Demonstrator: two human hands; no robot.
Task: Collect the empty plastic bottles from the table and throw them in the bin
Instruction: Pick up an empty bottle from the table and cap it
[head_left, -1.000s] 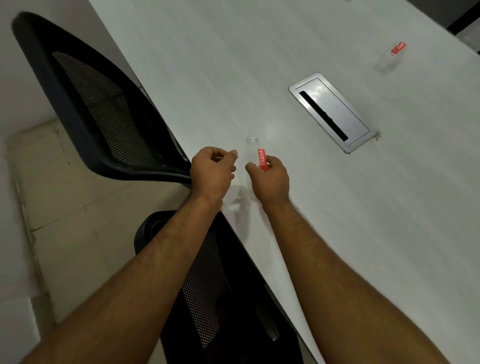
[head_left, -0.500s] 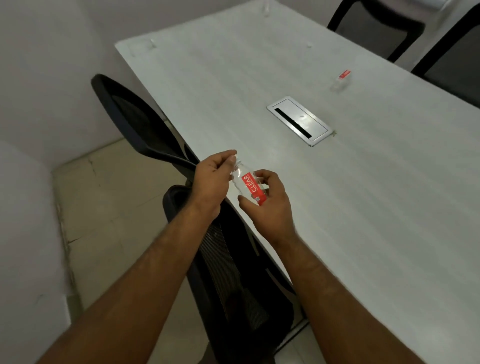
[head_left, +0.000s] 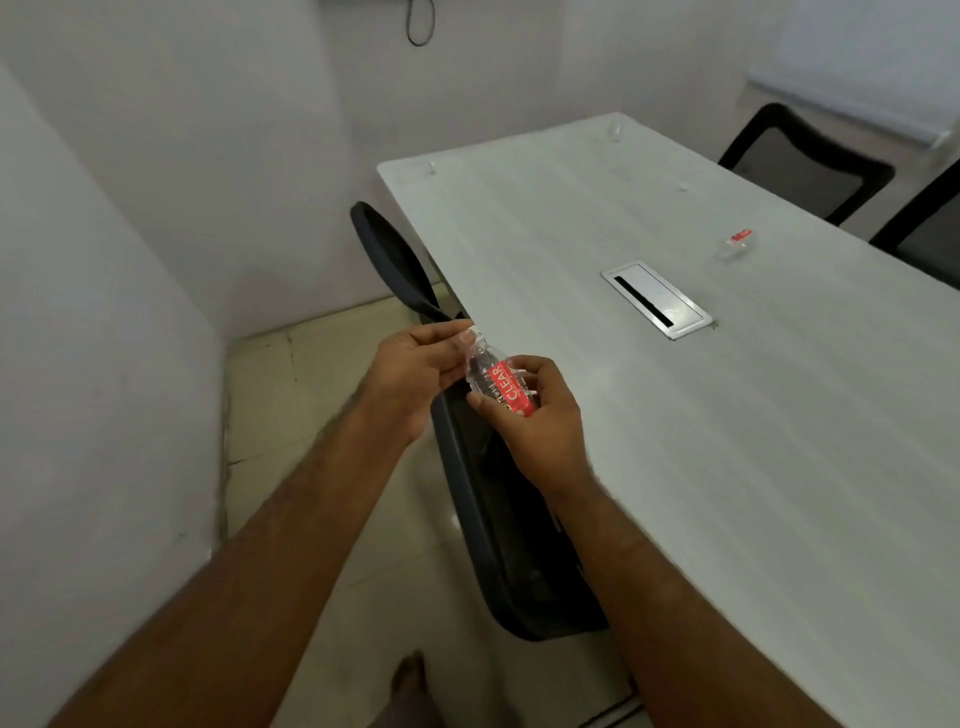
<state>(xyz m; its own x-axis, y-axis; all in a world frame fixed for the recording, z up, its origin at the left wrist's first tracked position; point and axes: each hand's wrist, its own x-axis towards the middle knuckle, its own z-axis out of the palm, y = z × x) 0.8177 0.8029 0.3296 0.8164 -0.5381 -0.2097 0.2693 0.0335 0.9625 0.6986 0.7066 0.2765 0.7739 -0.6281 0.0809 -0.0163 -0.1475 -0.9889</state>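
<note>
A small clear plastic bottle (head_left: 496, 382) with a red CLEAR label is held off the table's near left edge. My right hand (head_left: 535, 421) grips its body from below. My left hand (head_left: 415, 371) pinches its neck and cap end with thumb and fingers. A second clear bottle (head_left: 735, 243) with a red label lies on its side far right on the white table (head_left: 727, 441). Two or three small clear items, possibly bottles, stand near the table's far edge (head_left: 615, 130). No bin is in view.
A black mesh chair (head_left: 483, 493) is tucked along the table's left edge under my hands. A silver cable hatch (head_left: 657, 300) is set in the tabletop. Two more black chairs (head_left: 810, 163) stand at the far right. White walls close in at left and behind.
The bottle has been lifted off the table and drawn back over the chair. My left hand has closed on its neck. My view has risen and pulled back.
</note>
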